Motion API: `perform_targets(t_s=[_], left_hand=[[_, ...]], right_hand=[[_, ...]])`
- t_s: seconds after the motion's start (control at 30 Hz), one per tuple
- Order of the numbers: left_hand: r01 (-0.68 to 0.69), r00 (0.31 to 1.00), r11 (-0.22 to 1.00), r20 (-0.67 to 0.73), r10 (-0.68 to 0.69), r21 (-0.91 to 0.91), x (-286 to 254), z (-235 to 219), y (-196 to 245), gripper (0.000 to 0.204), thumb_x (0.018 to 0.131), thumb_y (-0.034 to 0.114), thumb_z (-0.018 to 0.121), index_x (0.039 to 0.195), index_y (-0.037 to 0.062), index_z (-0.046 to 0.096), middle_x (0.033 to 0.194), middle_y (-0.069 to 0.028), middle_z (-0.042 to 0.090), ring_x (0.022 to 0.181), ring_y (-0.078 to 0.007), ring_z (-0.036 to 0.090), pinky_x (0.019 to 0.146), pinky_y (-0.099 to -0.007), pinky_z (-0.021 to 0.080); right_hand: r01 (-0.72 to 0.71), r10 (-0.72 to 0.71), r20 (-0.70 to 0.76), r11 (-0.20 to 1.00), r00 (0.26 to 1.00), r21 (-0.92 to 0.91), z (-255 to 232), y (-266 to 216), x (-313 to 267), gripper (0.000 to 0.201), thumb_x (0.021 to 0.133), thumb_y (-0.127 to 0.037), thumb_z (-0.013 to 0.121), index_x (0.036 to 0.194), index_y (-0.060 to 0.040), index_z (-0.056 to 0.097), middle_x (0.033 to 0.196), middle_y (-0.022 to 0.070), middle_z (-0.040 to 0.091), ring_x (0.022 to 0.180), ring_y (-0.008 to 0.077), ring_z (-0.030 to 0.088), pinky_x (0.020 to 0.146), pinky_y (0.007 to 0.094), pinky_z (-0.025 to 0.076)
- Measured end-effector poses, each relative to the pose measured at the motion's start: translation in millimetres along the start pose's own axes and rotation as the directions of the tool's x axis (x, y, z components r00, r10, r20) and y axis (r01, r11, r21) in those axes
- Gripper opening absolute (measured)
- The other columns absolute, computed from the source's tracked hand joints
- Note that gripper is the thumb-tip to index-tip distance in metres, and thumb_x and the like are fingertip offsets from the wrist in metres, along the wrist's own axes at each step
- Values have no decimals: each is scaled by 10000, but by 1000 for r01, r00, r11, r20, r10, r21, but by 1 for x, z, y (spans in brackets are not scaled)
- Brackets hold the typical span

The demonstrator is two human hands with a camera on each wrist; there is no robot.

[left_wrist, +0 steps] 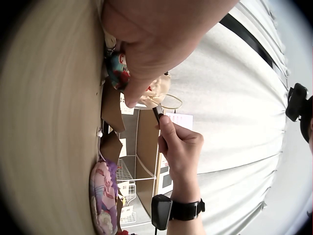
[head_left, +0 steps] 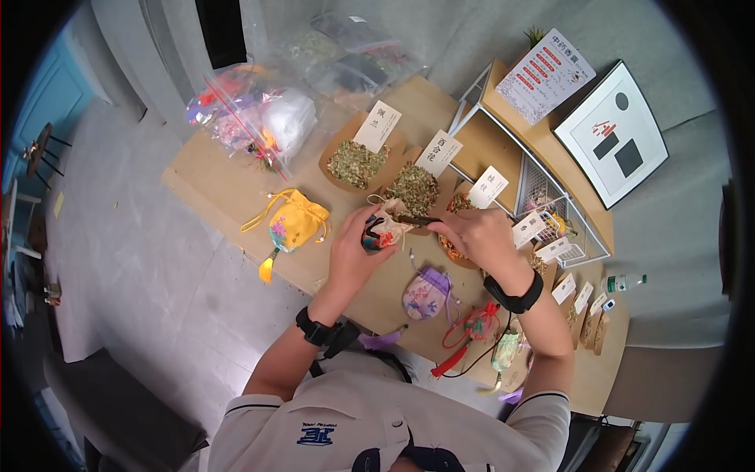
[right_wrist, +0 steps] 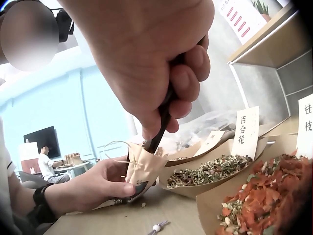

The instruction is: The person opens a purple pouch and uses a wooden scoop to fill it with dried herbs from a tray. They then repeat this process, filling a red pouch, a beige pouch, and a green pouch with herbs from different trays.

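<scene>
we see left hand (head_left: pixel 351 253) grip curled round open sachet pouch (head_left: pixel 383 229), frame center | right hand (head_left: pixel 481 236) grip pinching dark spoon (head_left: pixel 415 220), tip in pouch mouth | table (head_left: pixel 228 189)

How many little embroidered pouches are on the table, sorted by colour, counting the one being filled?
Yellow pouch: 1
Purple pouch: 1
Pale green pouch, with red cords beside it: 1
Dark red-patterned pouch, held by the left hand while the right hand works a small dark tool into it: 1
Total: 4
</scene>
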State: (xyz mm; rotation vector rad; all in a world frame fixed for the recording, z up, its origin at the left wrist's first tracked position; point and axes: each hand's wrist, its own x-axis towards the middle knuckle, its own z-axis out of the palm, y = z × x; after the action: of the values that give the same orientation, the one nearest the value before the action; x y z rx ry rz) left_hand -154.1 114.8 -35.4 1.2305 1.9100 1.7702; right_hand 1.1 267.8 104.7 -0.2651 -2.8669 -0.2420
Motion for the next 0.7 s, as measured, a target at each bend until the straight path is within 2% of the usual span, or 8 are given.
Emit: perform_targets(t_s=[0.07,0.27,0.37,0.47,0.57,0.7], left_hand=[[-7,1000,1000,0,7,7,0,0,0,763,662,85,914,1351,36,589,1255,-154,632,1116,-310,651,952,-383,537],[-11,1000,1000,4,11,4,0,0,-1,768,659,86,917,1355,52,593,1253,-153,632,1131,-313,644,962,-388,534],[-12,1000,1000,5,12,6,0,0,-1,773,657,86,919,1356,53,591,1260,-150,631,1134,-316,643,969,-392,533],[-2,1000,1000,15,2,-2,0,0,0,778,655,90,921,1357,53,589,1270,-150,631,1139,-319,642,975,-395,532],[1,1000,1000,26,-1,2,1,0,1,781,656,95,922,1359,52,586,1278,-151,630,1144,-320,642,980,-396,531],[9,999,1000,41,-10,11,1,-1,1,787,657,101,924,1364,50,581,1289,-152,629,1153,-320,641,986,-398,530]], right_hand=[[13,-14,29,1000,999,5,3,-1,2,341,933,-409,705,773,-108,693,594,36,606,528,231,620,473,364,465],[5,-5,-38,1000,999,-4,6,2,7,358,916,-444,708,788,-110,701,610,43,609,547,245,627,487,359,474],[-75,80,-74,995,994,70,13,25,8,365,914,-464,701,837,-112,760,642,65,646,582,270,646,515,374,494],[-223,222,46,974,974,26,25,57,11,366,918,-471,695,897,-122,802,687,100,683,628,299,667,554,395,516],[-267,263,114,964,958,19,43,72,12,366,921,-479,692,913,-135,815,712,125,699,663,321,681,594,415,530],[-302,281,212,951,936,73,51,69,15,369,922,-490,693,908,-144,821,712,131,697,673,329,681,619,421,533]])
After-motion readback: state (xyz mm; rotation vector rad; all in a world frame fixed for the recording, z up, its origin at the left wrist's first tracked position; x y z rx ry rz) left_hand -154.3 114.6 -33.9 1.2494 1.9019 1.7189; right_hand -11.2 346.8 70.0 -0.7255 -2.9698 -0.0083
